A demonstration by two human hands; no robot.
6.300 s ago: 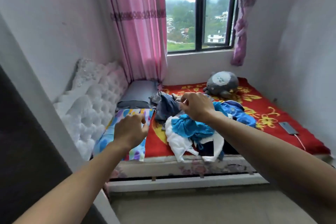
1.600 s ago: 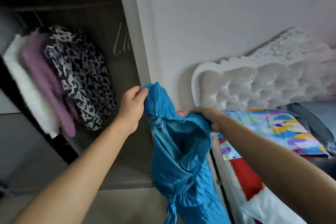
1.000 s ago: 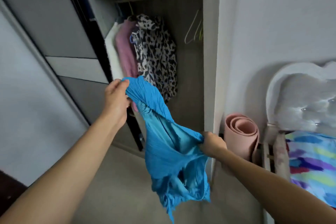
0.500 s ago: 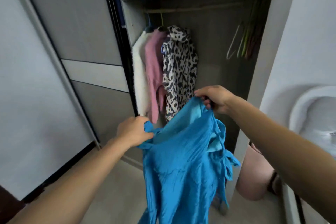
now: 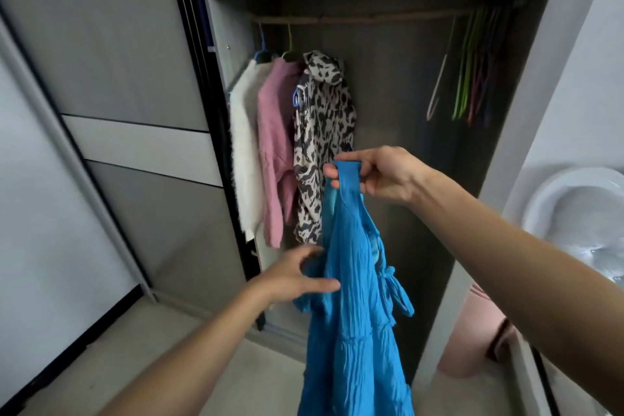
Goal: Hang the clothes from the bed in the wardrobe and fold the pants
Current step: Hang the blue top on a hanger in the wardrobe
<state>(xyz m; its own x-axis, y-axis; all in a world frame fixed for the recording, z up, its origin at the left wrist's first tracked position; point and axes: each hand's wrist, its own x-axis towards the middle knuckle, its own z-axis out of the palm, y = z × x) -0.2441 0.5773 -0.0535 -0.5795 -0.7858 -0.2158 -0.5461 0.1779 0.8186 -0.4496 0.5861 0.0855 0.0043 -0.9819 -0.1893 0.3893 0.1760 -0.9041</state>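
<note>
One strap of the crinkled blue fabric dress (image 5: 354, 297) sat pinched in the right hand (image 5: 381, 176), spread fingers of the left hand (image 5: 293, 277) apparently straightening it for hanging.

Head view: from head height, angled forward and down.
Facing: into open wardrobe (image 5: 398, 94).
Nearness: close, wardrobe filling most of frame.

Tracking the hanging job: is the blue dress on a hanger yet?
Not yet. The right hand pinches the dress by its strap; the empty hangers hang on the rail.
</note>
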